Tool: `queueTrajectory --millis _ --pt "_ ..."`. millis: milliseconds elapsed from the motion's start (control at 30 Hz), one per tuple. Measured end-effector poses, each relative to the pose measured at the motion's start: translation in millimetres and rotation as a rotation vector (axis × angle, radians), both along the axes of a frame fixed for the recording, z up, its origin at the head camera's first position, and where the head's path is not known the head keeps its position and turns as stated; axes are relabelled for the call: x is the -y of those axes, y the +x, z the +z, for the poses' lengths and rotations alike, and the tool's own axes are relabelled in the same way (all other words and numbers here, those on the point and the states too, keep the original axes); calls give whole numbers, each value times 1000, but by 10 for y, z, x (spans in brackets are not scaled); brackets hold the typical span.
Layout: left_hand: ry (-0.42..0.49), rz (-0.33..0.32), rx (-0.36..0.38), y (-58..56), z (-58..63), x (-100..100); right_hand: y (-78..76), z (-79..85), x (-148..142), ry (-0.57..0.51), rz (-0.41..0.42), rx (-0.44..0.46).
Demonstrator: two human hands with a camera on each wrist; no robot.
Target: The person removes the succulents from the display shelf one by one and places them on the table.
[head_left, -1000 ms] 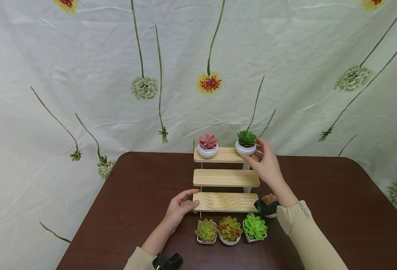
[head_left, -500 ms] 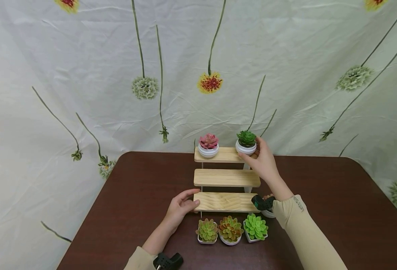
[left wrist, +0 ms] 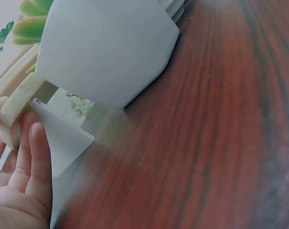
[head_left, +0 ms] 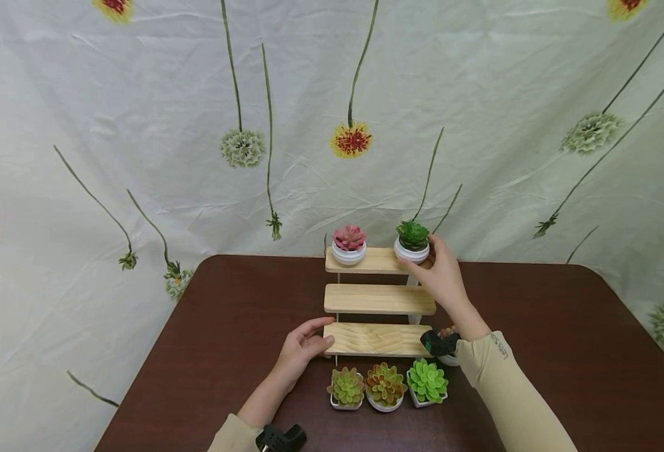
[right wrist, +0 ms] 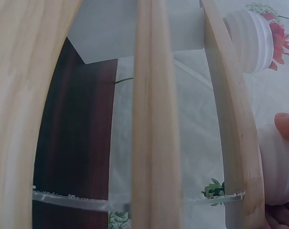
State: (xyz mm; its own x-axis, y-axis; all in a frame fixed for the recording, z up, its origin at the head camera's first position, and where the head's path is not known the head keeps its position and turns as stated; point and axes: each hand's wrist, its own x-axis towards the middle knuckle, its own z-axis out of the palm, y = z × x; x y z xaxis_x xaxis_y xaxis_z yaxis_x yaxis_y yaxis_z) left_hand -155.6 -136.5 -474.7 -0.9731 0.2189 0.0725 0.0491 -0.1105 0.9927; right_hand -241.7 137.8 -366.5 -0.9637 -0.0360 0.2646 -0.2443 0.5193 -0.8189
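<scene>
A three-tier wooden shelf stand [head_left: 380, 299] with clear side supports stands on the table. My left hand [head_left: 304, 345] grips the left end of its lowest board, thumb above; in the left wrist view the fingers [left wrist: 39, 143] lie beneath that board. At the right end of the top board, my right hand [head_left: 444, 276] holds a dark green succulent [head_left: 413, 235] by its round white pot [right wrist: 275, 164], thumb on the near side. A pink succulent [head_left: 349, 238] in a similar ribbed pot sits at the top board's left end.
In front of the stand, a pale green succulent [head_left: 346, 385], an orange-green one [head_left: 385, 383] and a bright green one [head_left: 427, 380] form a row. Another potted plant [head_left: 449, 360] is partly hidden behind the right wrist camera. A floral cloth [head_left: 196, 94] hangs behind the table [head_left: 230, 301].
My right wrist and forearm have shifted slightly left, and the thumb has slid left along the white pot. My left hand keeps its hold on the lowest board.
</scene>
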Motion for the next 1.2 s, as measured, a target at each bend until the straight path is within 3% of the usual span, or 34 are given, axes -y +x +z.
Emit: queueTrajectory --millis 133,300,467,1200 --pt "-2 -10 7 6 26 1 37 -15 -1 -10 -18 -14" --pt "11 0 22 -48 -94 14 86 -20 -5 -26 -24 -39" --pt "7 12 22 -57 -129 15 153 -10 -18 -55 -14 -46" --pt "-2 6 -7 -51 -139 12 464 -92 -204 -89 -88 -77"
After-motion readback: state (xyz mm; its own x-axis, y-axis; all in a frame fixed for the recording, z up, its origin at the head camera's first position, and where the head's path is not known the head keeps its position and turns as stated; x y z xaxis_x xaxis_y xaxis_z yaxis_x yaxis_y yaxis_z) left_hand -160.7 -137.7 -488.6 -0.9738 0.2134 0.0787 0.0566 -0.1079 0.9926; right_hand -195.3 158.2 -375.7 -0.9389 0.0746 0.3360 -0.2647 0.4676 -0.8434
